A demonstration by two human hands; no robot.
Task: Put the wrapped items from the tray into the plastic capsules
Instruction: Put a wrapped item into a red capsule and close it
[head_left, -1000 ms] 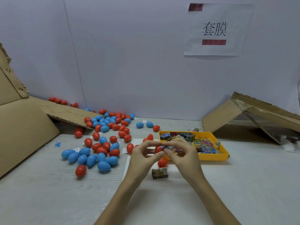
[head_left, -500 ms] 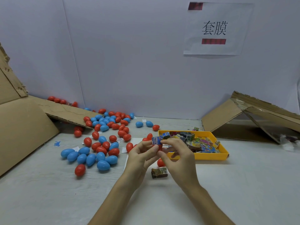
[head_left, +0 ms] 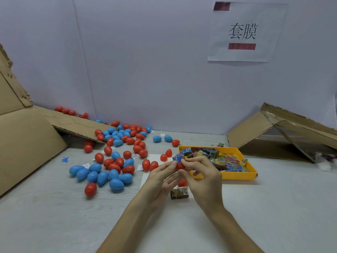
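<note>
Both hands meet just in front of the yellow tray (head_left: 237, 175). My left hand (head_left: 162, 178) and my right hand (head_left: 202, 174) pinch a blue wrapped item (head_left: 177, 158) from either side, directly above a red capsule half (head_left: 180, 166) held between the fingertips. Which fingers carry the half I cannot tell. A second red half (head_left: 182, 183) lies on the table under the hands. Next to it lies a brown-green wrapped item (head_left: 179, 193). The tray holds several colourful wrapped items (head_left: 226, 161).
Many shut red and blue egg capsules (head_left: 113, 161) lie scattered over the left of the table, some under a cardboard flap (head_left: 76, 125). Small white paper slips lie among them. Another cardboard box (head_left: 282, 132) stands at the right. A paper sign hangs on the back wall.
The blue wrapped item has come up from between the fingers and now sits above the red half. Both hands stayed in front of the tray, shifting only slightly.
</note>
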